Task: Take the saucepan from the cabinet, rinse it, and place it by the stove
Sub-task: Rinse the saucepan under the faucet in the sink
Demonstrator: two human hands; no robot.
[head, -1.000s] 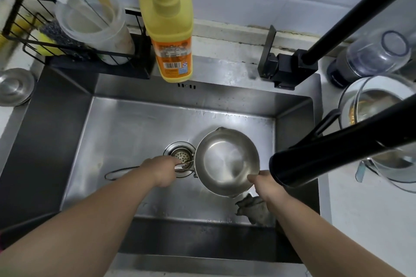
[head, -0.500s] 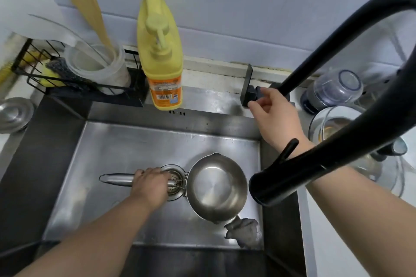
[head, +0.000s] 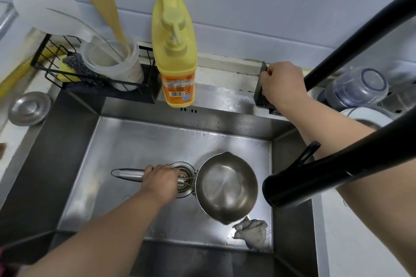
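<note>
A small steel saucepan [head: 227, 186] sits open side up in the steel sink [head: 139, 141], just right of the drain strainer [head: 183, 174]. Its long steel handle points left, and my left hand [head: 161, 181] is closed around that handle near the pan. My right hand [head: 282, 84] is at the back right rim of the sink, gripping the black lever at the base of the black tap. The tap's spout [head: 292, 183] hangs over the sink's right edge, right of the pan. No water shows.
A yellow soap pump bottle [head: 174, 51] stands on the back rim. A black wire rack [head: 67, 69] with sponge and a white utensil pot is at back left. A grey cloth [head: 252, 233] lies in the sink's front right corner. Glass jars and a bowl stand at right.
My right hand left the pan's rim, rose to the tap's base and took hold of the lever. My left hand stayed on the handle. My view tilted upward.
</note>
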